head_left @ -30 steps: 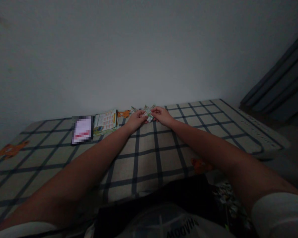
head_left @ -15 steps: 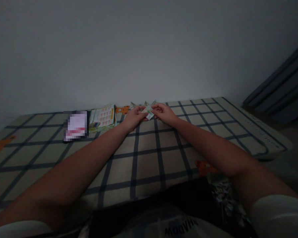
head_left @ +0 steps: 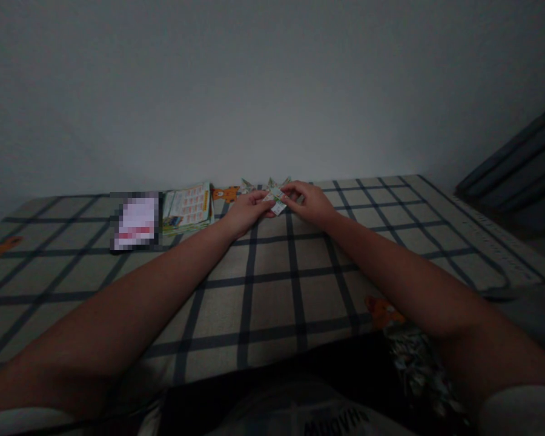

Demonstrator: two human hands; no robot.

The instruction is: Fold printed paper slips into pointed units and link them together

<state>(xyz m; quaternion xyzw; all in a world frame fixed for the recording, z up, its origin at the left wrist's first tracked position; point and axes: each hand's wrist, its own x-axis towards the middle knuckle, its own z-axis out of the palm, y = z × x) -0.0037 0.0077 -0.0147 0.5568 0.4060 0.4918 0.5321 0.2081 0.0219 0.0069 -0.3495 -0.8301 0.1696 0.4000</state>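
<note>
Between my two hands is a small piece of folded printed paper [head_left: 278, 208], white with green marks. My left hand [head_left: 249, 213] pinches its left side, thumb on top. On its right side, the thumb and fingers of my right hand [head_left: 309, 203] are closed on it. Just behind the hands lie folded paper pieces [head_left: 272, 181] with pointed tips, partly hidden by my fingers. The hands rest low over the checked cloth [head_left: 272, 303], close to the wall.
A stack of printed leaflets [head_left: 188, 209] lies left of my hands. Beside it is a device with a lit, blurred screen [head_left: 137, 219]. More folded paper pieces [head_left: 424, 369] are heaped by my lap at the lower right. A grey wall [head_left: 272, 85] stands behind the cloth.
The view has shifted slightly. Both hands keep hold of the folded paper, and my right hand's fingers have risen and bent a little more over its right edge.
</note>
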